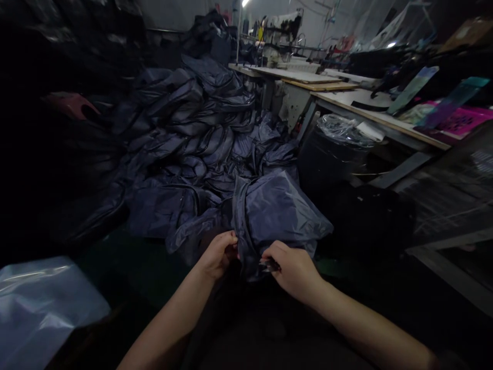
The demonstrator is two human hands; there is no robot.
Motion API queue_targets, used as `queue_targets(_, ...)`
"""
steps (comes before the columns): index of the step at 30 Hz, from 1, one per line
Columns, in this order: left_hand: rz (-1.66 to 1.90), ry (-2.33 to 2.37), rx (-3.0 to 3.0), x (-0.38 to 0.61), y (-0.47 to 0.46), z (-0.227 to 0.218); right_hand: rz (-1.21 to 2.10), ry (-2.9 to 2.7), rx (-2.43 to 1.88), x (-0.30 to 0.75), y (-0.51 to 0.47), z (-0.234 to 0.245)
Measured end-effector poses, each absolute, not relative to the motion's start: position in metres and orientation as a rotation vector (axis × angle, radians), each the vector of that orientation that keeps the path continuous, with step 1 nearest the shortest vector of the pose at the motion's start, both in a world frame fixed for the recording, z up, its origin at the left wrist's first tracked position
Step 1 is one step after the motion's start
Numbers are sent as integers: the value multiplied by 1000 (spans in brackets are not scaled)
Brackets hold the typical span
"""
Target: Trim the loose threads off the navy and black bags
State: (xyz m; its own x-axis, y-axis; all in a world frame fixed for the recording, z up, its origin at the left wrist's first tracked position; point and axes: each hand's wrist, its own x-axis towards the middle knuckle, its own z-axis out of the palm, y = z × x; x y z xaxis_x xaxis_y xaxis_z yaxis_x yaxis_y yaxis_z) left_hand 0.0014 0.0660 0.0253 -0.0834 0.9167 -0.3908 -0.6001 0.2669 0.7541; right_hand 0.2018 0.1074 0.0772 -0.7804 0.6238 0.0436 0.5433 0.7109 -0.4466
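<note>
A dark navy fabric piece (275, 210), crumpled and shiny, is held up just in front of me. My left hand (219, 253) is closed, pinching the fabric's lower left edge. My right hand (293, 268) is closed around a small shiny metal tool (268, 265), which touches the fabric's bottom edge. What kind of tool it is I cannot make out. Behind the held piece lies a large heap of similar navy fabric pieces (192, 133), spreading up and to the left.
A clear plastic bag (42, 303) lies at lower left. A black bin lined with plastic (333, 149) stands right of the heap. Long worktables (365, 100) with a sewing machine (283, 46) and a pink basket (460, 121) run along the right. The surroundings are very dark.
</note>
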Motion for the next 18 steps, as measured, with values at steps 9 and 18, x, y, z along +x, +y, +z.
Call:
queue_targets(9, 1464, 1066, 324, 11, 98, 15, 548, -2712, -772, 194, 170, 68)
queue_targets(18, 1307, 1218, 550, 19, 50, 25, 632, -2633, -722, 205, 171, 54)
